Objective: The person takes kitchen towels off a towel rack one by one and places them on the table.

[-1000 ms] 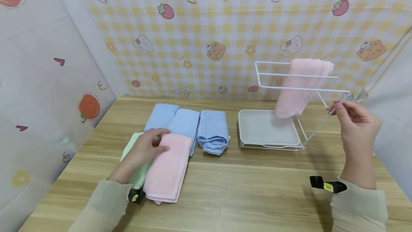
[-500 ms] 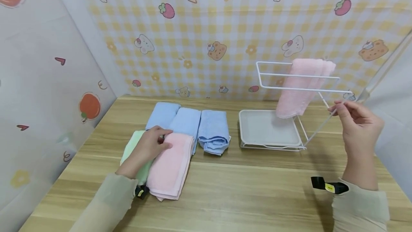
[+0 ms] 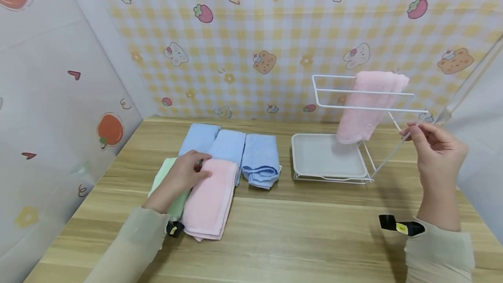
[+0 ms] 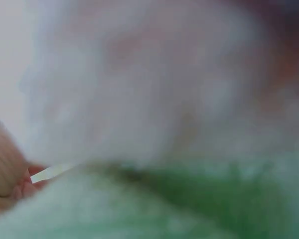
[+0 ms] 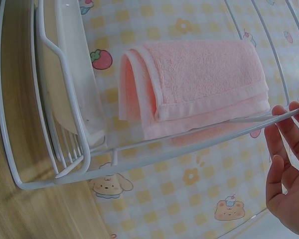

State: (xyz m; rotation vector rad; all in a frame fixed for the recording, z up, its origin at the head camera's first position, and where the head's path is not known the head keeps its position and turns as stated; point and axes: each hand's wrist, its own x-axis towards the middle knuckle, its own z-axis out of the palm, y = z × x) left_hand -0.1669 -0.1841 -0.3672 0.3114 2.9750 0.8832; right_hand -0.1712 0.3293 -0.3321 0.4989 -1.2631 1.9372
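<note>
My left hand (image 3: 183,177) is at the upper left edge of a folded pink towel (image 3: 214,195) and pinches it between thumb and fingers. Beneath that forearm lies a folded green towel (image 3: 165,171), partly hidden. The left wrist view is mostly blurred green cloth (image 4: 204,209) and pale cloth. My right hand (image 3: 442,150) holds the slanting side wire of a white wire rack (image 3: 371,109), thumb against fingers. Over the rack's back bar hangs another pink towel (image 3: 369,108); the right wrist view shows this hanging pink towel (image 5: 204,74) doubled over the wire.
Three folded blue towels, the left one (image 3: 200,136), the middle one (image 3: 227,145) and the right one (image 3: 260,158), lie in a row behind the pink one. A pale grey tray (image 3: 326,156) sits in the rack's base. The wooden table (image 3: 306,230) meets a patterned backdrop (image 3: 235,34).
My left hand and the folded pink towel have shifted a little up and to the right, toward the blue towels. My right hand stays on the rack.
</note>
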